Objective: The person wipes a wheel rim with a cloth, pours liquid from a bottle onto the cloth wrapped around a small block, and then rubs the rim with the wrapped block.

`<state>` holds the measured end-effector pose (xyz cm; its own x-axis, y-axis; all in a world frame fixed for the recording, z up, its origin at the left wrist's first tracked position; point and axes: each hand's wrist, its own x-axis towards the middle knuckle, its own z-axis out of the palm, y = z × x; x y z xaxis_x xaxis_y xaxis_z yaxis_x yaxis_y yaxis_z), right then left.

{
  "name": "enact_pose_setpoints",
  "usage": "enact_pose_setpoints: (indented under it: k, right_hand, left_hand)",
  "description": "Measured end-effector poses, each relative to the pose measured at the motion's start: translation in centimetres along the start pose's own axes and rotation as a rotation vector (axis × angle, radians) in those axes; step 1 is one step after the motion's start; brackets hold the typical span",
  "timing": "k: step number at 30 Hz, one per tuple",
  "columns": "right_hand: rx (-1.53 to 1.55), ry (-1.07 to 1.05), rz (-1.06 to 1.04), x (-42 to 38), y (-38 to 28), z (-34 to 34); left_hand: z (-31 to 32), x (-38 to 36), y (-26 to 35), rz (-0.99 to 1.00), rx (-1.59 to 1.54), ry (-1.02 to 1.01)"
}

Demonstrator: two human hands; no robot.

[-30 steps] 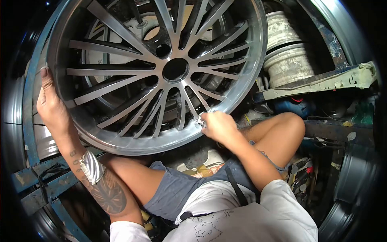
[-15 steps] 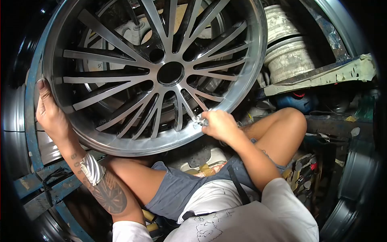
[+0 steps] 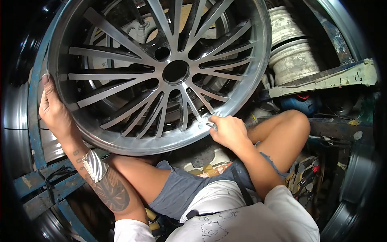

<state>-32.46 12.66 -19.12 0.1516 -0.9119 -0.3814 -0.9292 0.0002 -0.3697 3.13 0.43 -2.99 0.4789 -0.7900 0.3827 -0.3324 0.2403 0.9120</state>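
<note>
A large multi-spoke alloy wheel rim (image 3: 176, 72), black with bright machined spoke faces, stands tilted in front of my legs. My left hand (image 3: 56, 111) grips its outer edge at the left, thumb along the lip. At the lower right of the rim, my right hand (image 3: 229, 131) is closed around a small crumpled greyish-white cloth (image 3: 206, 122). The cloth presses against the rim's inner lip near the spoke ends. Whitish smears show on the metal around it. My right fingers partly hide the cloth.
Two dusty silver wheels (image 3: 296, 60) sit stacked at the right, behind a rack beam (image 3: 326, 78) with masking tape on it. Blue metal frame bars (image 3: 36, 185) run along the left. More rims line both sides. A blue-and-red object (image 3: 301, 104) lies beneath the beam.
My right hand and the cloth have shifted slightly right and down in view. The whole scene, rim and left hand included, also sits a little further right.
</note>
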Motion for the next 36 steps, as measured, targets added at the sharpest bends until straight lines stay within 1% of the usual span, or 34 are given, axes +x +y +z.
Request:
enact_pose_setpoints:
  k: [1,2,3,6,8,9,10,12,13,14,16,19,20,22,24,25,28,30,32,34,35,36]
  right_hand:
    - [-0.041,-0.040,-0.046,0.2,-0.3,0.2]
    - [-0.083,-0.078,-0.094,0.5,-0.5,0.4]
    - [-0.058,-0.029,-0.150,0.7,0.2,0.4]
    - [-0.162,-0.015,-0.139,1.1,0.3,-0.3]
    - [-0.217,-0.076,-0.209,0.9,-0.7,0.9]
    - [-0.225,-0.094,-0.212,0.9,-1.1,0.1]
    - [-0.185,-0.070,-0.239,1.6,-0.2,-0.2]
    - [-0.178,-0.084,-0.139,2.0,-0.1,-1.4]
    - [-0.209,-0.063,-0.138,1.8,-0.4,-0.1]
    - [-0.194,-0.077,-0.163,1.4,-1.4,0.7]
    - [-0.172,-0.099,-0.155,1.6,-1.2,0.0]
    - [-0.120,-0.051,-0.074,2.2,-0.1,-0.5]
    - [-0.172,-0.075,-0.082,2.1,-0.8,0.4]
    - [-0.148,-0.096,-0.112,2.0,-1.1,0.8]
    - [-0.068,-0.108,-0.088,2.7,0.6,-0.5]
    - [-0.063,-0.136,-0.039,2.8,0.3,-1.4]
    - [-0.137,-0.139,-0.099,2.6,-1.0,1.0]
    - [-0.024,-0.142,-0.037,2.7,0.0,0.4]
    - [-0.015,-0.100,0.026,2.3,0.0,-0.2]
    - [0.012,-0.094,0.024,1.9,-0.8,1.7]
    - [0.079,-0.071,0.025,1.5,-0.8,2.2]
    - [0.127,0.023,0.013,0.7,-0.3,2.5]
  left_hand:
    - [-0.3,0.2,-0.1,-0.046,0.042,-0.012]
    - [-0.3,0.2,-0.1,-0.038,0.042,-0.004]
    - [0.1,0.0,0.2,-0.031,0.042,0.006]
    - [0.4,-0.3,0.5,-0.043,0.028,0.020]
    - [0.4,-0.5,0.7,-0.059,0.051,0.023]
    - [0.3,-0.5,0.6,-0.069,0.067,0.017]
    - [0.4,-0.7,0.6,-0.059,0.081,0.027]
    - [0.6,-0.7,0.8,-0.030,0.106,0.055]
    - [0.2,-0.7,0.9,-0.066,0.170,0.031]
    - [0.1,-0.7,0.8,-0.068,0.148,0.037]
    - [0.3,-0.6,0.7,-0.070,0.101,0.044]
    - [0.1,-0.6,0.6,-0.047,0.129,0.035]
    - [0.0,-0.5,0.6,-0.044,0.123,0.038]
    - [0.1,-0.5,0.5,-0.037,0.106,0.029]
    - [0.4,-0.8,0.7,-0.047,0.104,0.034]
    - [0.4,-0.8,0.8,-0.048,0.103,0.042]
    - [0.6,-0.9,0.8,0.014,0.100,0.039]
    - [0.2,-0.8,0.4,-0.007,0.110,0.012]
    - [-0.6,-0.3,0.0,0.006,0.124,0.003]
    - [-0.4,-0.3,-0.1,0.050,0.109,0.001]
    - [-0.1,-0.3,0.0,0.067,0.058,-0.001]
    - [-0.3,0.0,-0.5,0.066,0.064,-0.021]
